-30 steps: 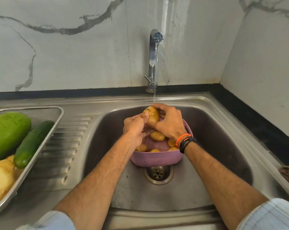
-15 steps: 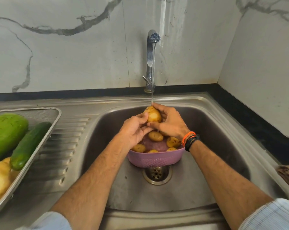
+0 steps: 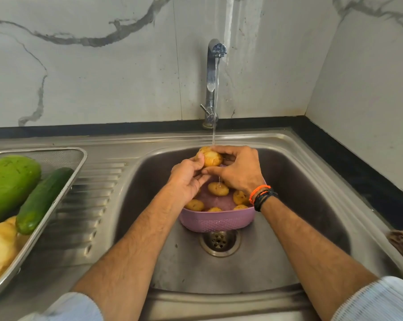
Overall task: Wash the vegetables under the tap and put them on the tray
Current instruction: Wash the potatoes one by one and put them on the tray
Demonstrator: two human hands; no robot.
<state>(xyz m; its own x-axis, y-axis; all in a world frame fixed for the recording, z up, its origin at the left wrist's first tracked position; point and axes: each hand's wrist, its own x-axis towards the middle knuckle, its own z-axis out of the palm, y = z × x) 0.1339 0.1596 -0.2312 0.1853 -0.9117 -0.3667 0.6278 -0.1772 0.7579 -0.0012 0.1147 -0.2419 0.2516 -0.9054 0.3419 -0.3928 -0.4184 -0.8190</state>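
**Potato under running tap, both hands engaged**

Left hand (image 3: 186, 179) and right hand (image 3: 238, 169) both grip one potato (image 3: 211, 158), fingers curled round it from opposite sides. Thin water stream (image 3: 214, 135) from the tap (image 3: 213, 72) lands on the potato's top, just beyond the fingertips. Directly below the hands: purple colander (image 3: 216, 222) resting in the steel sink (image 3: 311, 205), holding several small potatoes (image 3: 218, 188); exact count uncertain, since the hands cover part of the basket. Drain (image 3: 219, 242) sits just nearer the person than the colander. Far left of the left hand, on the draining board: metal mesh tray (image 3: 77, 163) carrying a cucumber (image 3: 44, 200), a large green fruit, possibly papaya (image 3: 9, 184), and pale yellow produce (image 3: 0, 249). Orange and black bands (image 3: 262, 196) on right wrist.
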